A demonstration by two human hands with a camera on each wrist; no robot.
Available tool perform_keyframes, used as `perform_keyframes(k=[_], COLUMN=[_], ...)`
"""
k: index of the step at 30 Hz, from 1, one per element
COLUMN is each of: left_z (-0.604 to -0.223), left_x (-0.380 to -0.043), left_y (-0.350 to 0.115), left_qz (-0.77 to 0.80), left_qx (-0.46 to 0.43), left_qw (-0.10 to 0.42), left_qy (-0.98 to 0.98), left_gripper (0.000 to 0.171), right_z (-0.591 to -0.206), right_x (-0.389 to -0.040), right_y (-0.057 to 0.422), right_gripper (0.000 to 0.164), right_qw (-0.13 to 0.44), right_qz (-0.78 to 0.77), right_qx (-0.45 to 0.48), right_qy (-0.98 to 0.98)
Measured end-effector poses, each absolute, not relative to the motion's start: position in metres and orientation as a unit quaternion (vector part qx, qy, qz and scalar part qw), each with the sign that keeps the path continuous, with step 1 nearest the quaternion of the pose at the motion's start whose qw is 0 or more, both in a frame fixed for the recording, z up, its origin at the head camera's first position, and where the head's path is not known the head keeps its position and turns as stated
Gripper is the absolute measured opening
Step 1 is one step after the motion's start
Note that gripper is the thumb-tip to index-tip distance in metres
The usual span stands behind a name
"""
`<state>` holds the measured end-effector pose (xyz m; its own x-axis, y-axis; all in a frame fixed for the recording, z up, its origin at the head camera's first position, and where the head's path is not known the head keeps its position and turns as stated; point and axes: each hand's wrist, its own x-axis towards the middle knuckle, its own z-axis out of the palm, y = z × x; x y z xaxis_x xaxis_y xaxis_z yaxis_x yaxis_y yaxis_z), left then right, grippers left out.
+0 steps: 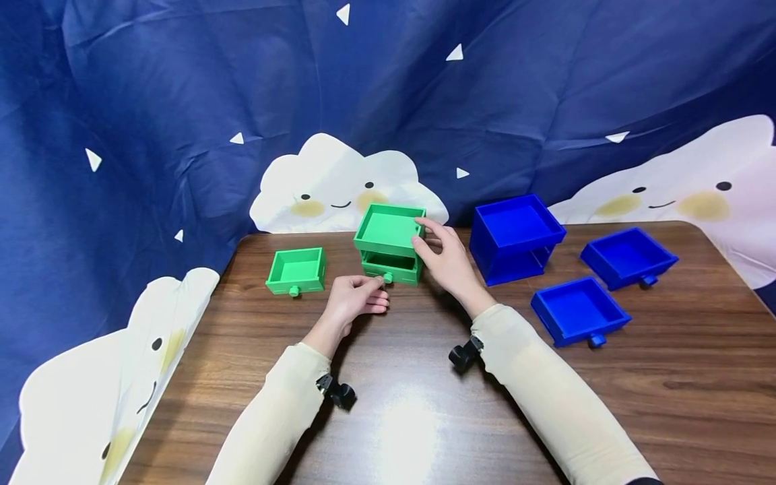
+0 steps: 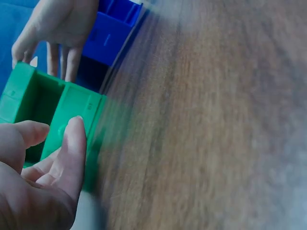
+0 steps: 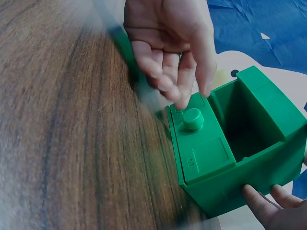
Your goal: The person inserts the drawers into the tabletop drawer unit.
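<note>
A small green cabinet (image 1: 390, 229) stands near the back of the table, its upper slot hollow. In its lower slot sits a green drawer (image 3: 204, 148), whose front looks about level with the cabinet's front edges. My left hand (image 1: 358, 298) is at the drawer's front, beside the round knob (image 3: 193, 119); its fingers are loosely bent and do not wrap the knob. Against the cabinet's right side and top edge, my right hand (image 1: 445, 259) rests with fairly straight fingers, fingertips touching the wall. A second green drawer (image 1: 296, 271) lies left of the cabinet.
To the right stands a blue cabinet (image 1: 515, 236) with a hollow front. Beside it lie two blue drawers, one farther back (image 1: 630, 257) and one nearer (image 1: 580, 310). A dark blue curtain (image 1: 388, 87) with clouds hangs behind the wooden table (image 1: 400, 377).
</note>
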<state>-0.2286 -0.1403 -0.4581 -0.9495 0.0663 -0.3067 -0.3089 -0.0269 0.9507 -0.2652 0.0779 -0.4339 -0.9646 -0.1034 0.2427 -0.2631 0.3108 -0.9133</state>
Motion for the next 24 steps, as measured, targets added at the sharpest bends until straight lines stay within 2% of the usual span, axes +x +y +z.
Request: perform_keyframes(k=[4,14,24], left_z=[-0.457,-0.453,-0.455], left_x=[-0.224,-0.213,-0.204], left_y=[-0.146,-0.163,-0.184], left_qz=[0.697,0.617,0.589], left_qx=[-0.079,-0.049,-0.058], left_qw=[0.113,0.025,-0.004], left_qy=[0.703,0.785,0.806], left_gripper=[0.03,0.024,0.024], right_z=[-0.433,-0.433,-0.436], right_x=[-0.266,-0.266,-0.268], right_y=[0.079,0.08,0.08], right_gripper=[0.047,0.048,0.049], right_qw=[0.066,0.058,0.059], right_qz=[0.576,0.574,0.574], right_qx=[0.113,0.109,0.112], right_qy=[-0.807,-0.809,-0.809])
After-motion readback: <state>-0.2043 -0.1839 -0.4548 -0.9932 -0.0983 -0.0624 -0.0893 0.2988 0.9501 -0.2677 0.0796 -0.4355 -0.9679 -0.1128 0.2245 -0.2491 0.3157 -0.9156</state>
